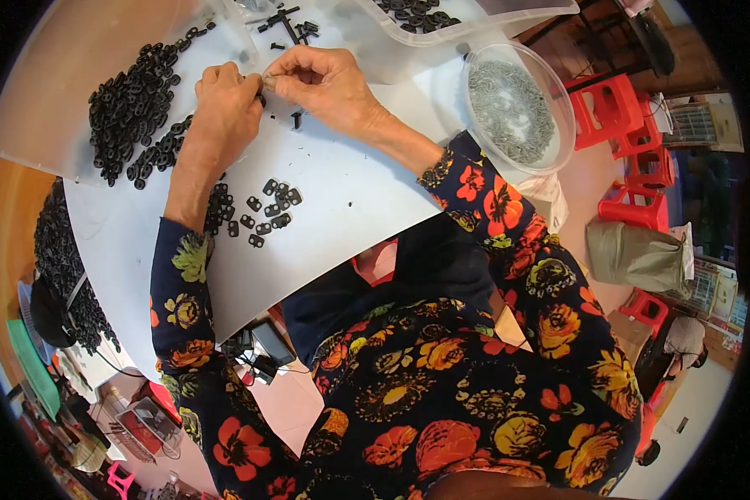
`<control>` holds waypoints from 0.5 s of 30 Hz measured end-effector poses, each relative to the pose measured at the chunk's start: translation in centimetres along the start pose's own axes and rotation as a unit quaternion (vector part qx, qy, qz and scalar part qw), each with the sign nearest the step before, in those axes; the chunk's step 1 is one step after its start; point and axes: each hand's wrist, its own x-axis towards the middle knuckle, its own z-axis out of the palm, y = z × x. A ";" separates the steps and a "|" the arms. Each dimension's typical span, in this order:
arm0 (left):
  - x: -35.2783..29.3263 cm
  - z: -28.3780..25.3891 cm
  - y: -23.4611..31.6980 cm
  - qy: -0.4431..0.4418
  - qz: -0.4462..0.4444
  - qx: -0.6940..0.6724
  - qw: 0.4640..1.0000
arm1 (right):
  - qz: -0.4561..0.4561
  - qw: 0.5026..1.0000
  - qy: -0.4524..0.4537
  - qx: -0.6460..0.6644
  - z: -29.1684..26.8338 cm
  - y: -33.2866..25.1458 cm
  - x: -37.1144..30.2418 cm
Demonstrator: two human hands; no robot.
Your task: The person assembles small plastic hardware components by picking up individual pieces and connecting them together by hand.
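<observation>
- Our left hand [227, 104] pinches a small dark piece [262, 98] over the far table [342, 200]; our right hand [329, 87] meets it, fingertips closed, their hold hidden.
- Much seems left: the black pile [133, 104], left. Whether the nearer scatter [267, 208] is finished, we cannot tell.
- Right, our clear tub [565, 133] holds silvery bits [529, 100]; a far bin [475, 25], black parts [417, 14].

Black parts [133, 104] — white tabletop [333, 200] — dark orange-flowered sleeves [496, 204]
</observation>
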 end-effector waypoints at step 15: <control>-2.1 -0.6 1.4 0.014 0.014 -0.052 0.998 | 0.016 1.000 -0.006 0.026 0.4 -0.1 -0.3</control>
